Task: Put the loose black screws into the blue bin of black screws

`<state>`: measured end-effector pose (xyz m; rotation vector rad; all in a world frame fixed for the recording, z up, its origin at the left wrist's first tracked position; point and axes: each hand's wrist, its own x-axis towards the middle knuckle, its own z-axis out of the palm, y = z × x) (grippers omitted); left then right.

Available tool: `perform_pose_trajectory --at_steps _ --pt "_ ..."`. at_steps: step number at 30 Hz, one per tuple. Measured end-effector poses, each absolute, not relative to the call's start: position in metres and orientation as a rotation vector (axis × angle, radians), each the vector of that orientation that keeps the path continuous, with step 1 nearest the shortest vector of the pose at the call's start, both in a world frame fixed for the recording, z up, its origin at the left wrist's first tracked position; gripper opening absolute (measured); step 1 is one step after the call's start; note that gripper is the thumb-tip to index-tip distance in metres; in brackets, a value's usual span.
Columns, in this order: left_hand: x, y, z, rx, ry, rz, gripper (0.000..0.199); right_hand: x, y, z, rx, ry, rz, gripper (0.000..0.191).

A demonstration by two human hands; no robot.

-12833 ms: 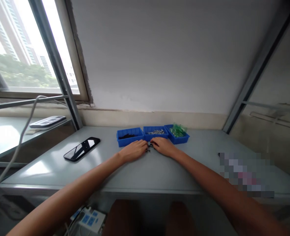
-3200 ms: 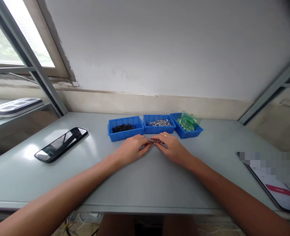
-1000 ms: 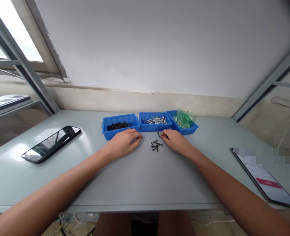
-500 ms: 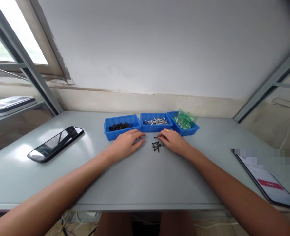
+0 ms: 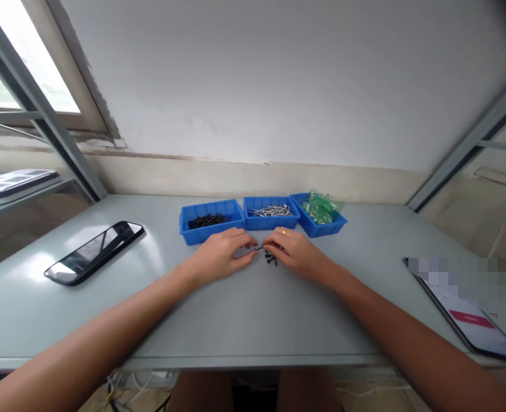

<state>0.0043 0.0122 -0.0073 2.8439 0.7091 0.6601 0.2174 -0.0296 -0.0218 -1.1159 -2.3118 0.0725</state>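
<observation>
Between my two hands is a black screw point(image 5: 258, 248), pinched in the fingertips of my right hand point(image 5: 290, 249), which wears a ring. My left hand point(image 5: 227, 252) has its thumb and fingers around the screw's other end, a small gap showing between them. Just below my right fingertips, several black screws point(image 5: 271, 259) lie in a small pile on the grey table point(image 5: 253, 320). Behind my hands stand three blue bins: one with black screws point(image 5: 207, 221), one with silver screws or nails point(image 5: 273, 211), and one with green plastic bags point(image 5: 321, 207).
A black phone-like device point(image 5: 95, 253) lies at the left of the table. A tablet with a lit screen point(image 5: 467, 315) lies at the right. Metal posts rise at both sides, and a white device point(image 5: 16, 184) rests on a left shelf.
My right hand has moved left and slightly nearer, lifting a black screw from beside the pile. My left hand has shifted slightly, and its fingertips now meet the screw.
</observation>
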Motion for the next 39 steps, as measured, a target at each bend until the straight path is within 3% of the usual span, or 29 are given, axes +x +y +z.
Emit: perform_pose_trajectory --at_steps 6,9,13,22,31,39 --pt "-0.003 0.019 0.005 2.887 0.781 0.780 0.011 0.227 -0.025 -0.018 -1.219 -2.227 0.180 0.020" --pt "-0.022 0.039 0.020 2.867 1.257 1.013 0.013 0.242 -0.016 -0.022 -1.395 -2.198 0.231 0.021" --pt "-0.044 0.064 0.026 2.814 1.724 1.034 0.027 0.253 -0.010 -0.028 -1.488 -2.257 0.338 0.019" --pt "-0.002 0.023 -0.001 2.999 0.788 0.685 0.026 0.252 -0.006 -0.031 -1.387 -2.307 0.426 0.017" --pt "-0.001 0.021 -0.005 2.955 0.838 0.712 0.031 0.237 -0.018 -0.019 -1.234 -2.207 0.301 0.011" --pt "0.004 0.010 -0.003 2.969 0.625 0.539 0.021 0.224 -0.028 -0.012 -1.115 -2.188 0.418 0.013"
